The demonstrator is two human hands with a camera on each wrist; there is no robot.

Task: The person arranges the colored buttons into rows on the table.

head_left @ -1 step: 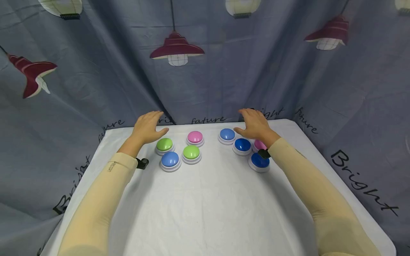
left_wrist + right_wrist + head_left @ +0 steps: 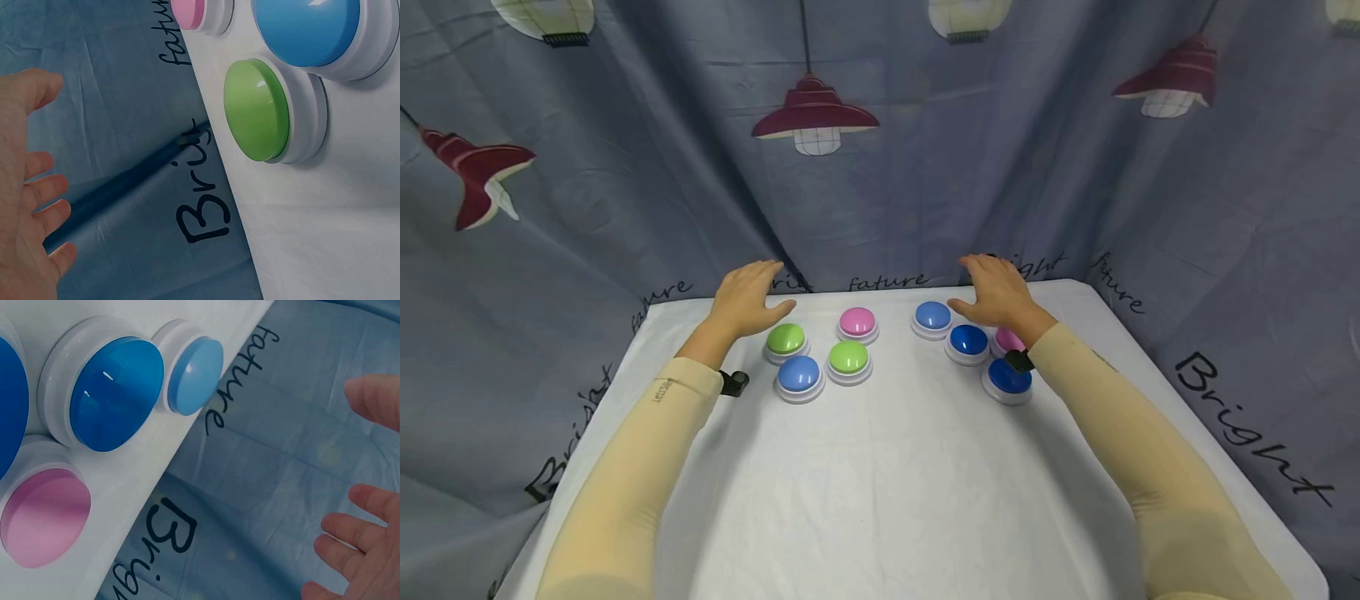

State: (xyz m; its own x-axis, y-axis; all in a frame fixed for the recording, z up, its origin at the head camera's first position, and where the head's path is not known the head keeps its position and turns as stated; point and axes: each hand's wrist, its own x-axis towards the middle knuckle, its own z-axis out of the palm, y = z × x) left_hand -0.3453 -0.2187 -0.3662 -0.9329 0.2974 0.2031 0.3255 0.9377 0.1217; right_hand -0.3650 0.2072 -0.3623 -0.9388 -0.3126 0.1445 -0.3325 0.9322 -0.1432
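My left hand (image 2: 745, 298) hovers over the table's far left, fingers relaxed and thumb apart, holding nothing. Nearest to it is a green push button (image 2: 786, 338) on a white base; a light blue button (image 2: 799, 374), a second green button (image 2: 848, 357) and a pink button (image 2: 857, 322) stand around it. My right hand (image 2: 996, 292) hovers at the far right, likewise loose and holding nothing. Beside its thumb stands a light blue button (image 2: 932, 316). Two dark blue buttons, one nearer the middle (image 2: 968, 340) and one in front (image 2: 1009, 377), stand below it. A pink button (image 2: 47, 517) is partly hidden by the right wrist in the head view.
A white cloth covers the table (image 2: 865, 483). Behind and beside it hangs a grey-blue curtain (image 2: 880, 200) printed with lamps and lettering. A small black wrist camera (image 2: 734, 383) sits at the left cuff, another (image 2: 1019, 360) at the right.
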